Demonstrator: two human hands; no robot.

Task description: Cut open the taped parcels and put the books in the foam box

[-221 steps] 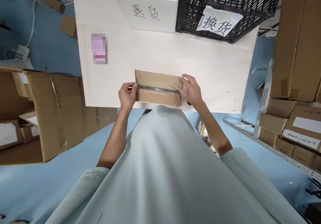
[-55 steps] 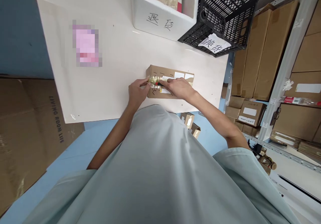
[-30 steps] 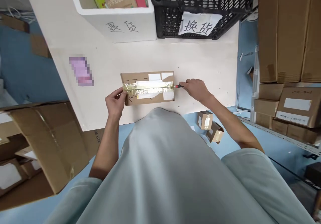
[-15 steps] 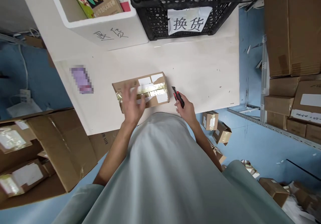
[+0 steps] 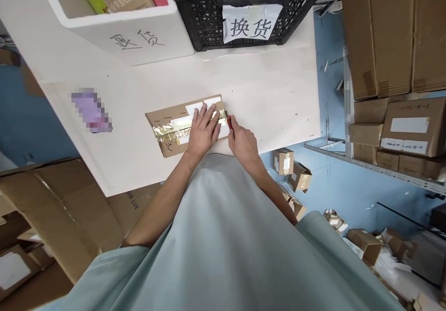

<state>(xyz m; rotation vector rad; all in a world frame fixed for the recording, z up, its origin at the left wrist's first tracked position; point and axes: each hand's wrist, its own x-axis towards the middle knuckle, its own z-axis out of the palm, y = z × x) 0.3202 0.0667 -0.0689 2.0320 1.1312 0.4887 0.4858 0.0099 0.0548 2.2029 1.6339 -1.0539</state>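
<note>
A taped cardboard box (image 5: 166,149) with white labels lies on the white table (image 5: 275,88) in front of me. My left hand (image 5: 202,133) rests on its right half, palm down with the fingers stretched out over the labels and tape. In my right hand (image 5: 244,145) is a red and black box cutter (image 5: 229,122), with the fist closed round its handle. The cutter's tip is at the box's right end, by the tape; whether the blade is in the tape I cannot tell.
Behind the box stand a white foam box (image 5: 104,42) with books and a black plastic crate (image 5: 205,37) bearing a paper sign. A blurred purple item (image 5: 91,110) lies at the left. Large cartons (image 5: 52,199) flank the table at lower left, and stacked boxes (image 5: 411,125) fill a right shelf.
My left hand has come down onto the box and shifted right along it. My right hand has brought the box cutter left to the box's end. The view has shifted slightly.
</note>
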